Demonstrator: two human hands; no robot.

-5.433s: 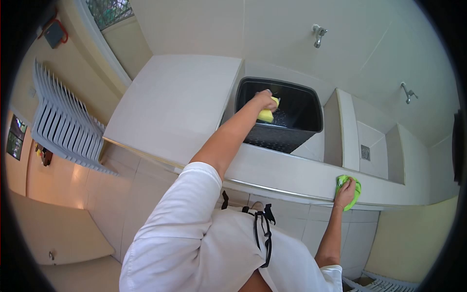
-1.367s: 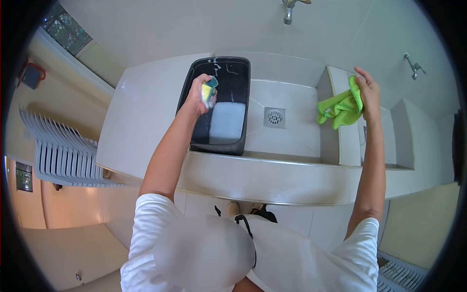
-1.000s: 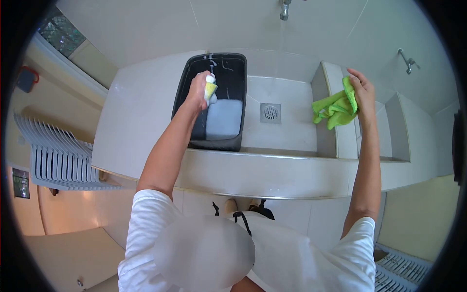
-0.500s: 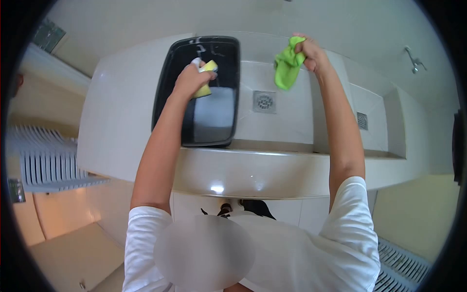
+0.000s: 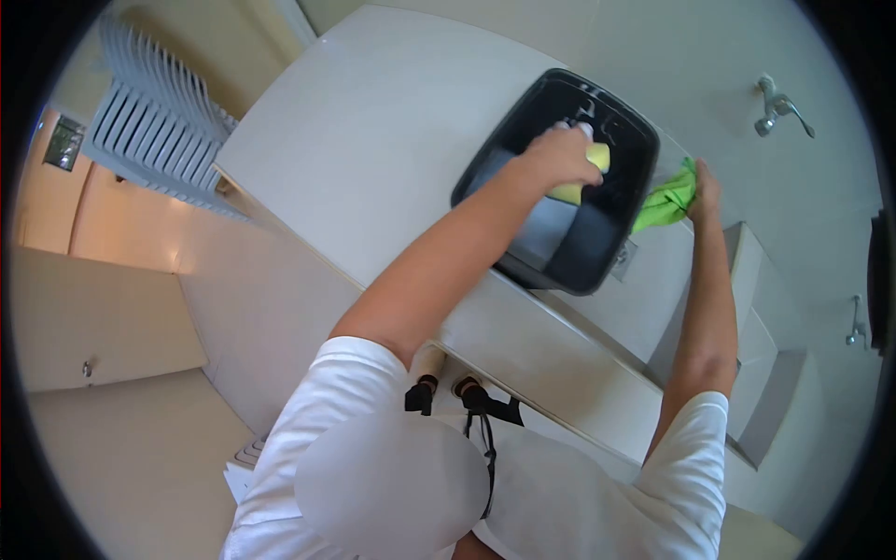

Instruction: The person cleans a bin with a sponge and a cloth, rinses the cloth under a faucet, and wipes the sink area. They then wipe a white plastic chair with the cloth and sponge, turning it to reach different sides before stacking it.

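Head view: green cloth (image 5: 666,203) in right grip (image 5: 702,183), now beside black tub (image 5: 560,177); left grip (image 5: 557,159) around sponge (image 5: 582,175).

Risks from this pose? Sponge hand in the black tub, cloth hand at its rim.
1. The black tub sits tilted in the sink with foam streaks inside; it may slide as the left hand presses the yellow sponge against it.
2. The right hand holds the green cloth at the tub's rim, a soft grip that may slip.
3. The tap hangs close above the hands; a raised hand might knock it.

White rack (image 5: 159,112) (left), wall taps (image 5: 773,103)
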